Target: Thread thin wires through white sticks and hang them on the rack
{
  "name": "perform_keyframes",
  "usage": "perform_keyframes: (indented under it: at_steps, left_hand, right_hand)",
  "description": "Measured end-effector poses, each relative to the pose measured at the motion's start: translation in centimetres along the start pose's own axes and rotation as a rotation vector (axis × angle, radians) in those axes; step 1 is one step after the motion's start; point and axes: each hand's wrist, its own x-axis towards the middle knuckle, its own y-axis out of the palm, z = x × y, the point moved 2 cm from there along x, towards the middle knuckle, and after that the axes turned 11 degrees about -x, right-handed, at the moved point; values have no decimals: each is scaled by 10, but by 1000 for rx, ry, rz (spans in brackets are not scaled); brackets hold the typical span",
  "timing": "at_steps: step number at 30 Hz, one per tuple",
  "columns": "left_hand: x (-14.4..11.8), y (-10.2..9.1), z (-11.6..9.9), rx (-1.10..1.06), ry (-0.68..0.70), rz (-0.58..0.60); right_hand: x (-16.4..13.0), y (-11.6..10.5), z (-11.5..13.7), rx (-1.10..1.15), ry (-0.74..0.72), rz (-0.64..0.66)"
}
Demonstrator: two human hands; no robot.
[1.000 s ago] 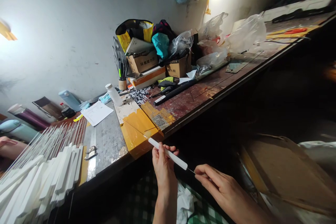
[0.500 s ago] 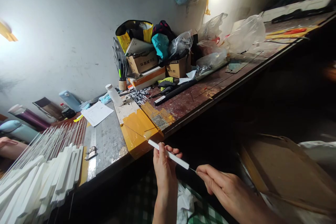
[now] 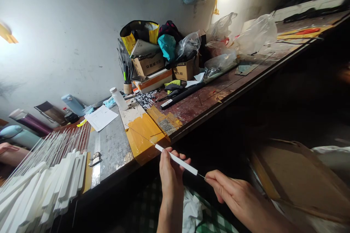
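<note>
My left hand (image 3: 171, 174) is closed around a white rectangular stick (image 3: 187, 166), thumb on top, just off the front edge of the bench. A thin rod (image 3: 201, 176) comes out of the stick's near end. Beyond the far end, a thin line runs over the yellow-taped block (image 3: 144, 140). The near end of the rod is pinched between thumb and fingers of my right hand (image 3: 235, 193). How far the rod reaches inside the stick is hidden.
Many similar white sticks (image 3: 60, 182) with thin rods lie piled at the left. A white bottle (image 3: 119, 99), a sheet of paper (image 3: 101, 118) and cardboard boxes (image 3: 149, 64) stand or lie farther back. A large cardboard box (image 3: 303, 178) is at the lower right. Another person's hand (image 3: 11, 153) shows at far left.
My left hand and the white stick have shifted very slightly to the right. My right hand keeps its pinch on the rod, almost unmoved.
</note>
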Motion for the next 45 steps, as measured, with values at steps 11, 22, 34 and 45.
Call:
perform_keyframes:
  at_steps: [11,22,34,45]
  left_hand:
    - [-1,2,0,-5,1,15]
    - [-7,0,3,0,-23,49]
    - [-8,4,3,1,-41,58]
    - [-8,1,4,3,-45,26]
  right_hand:
    - [-1,-3,2,-15,8,104]
    - [-11,-4,-4,-10,22,88]
    - [-10,-16,5,8,26,17]
    - [-12,-19,12,40,46,-7]
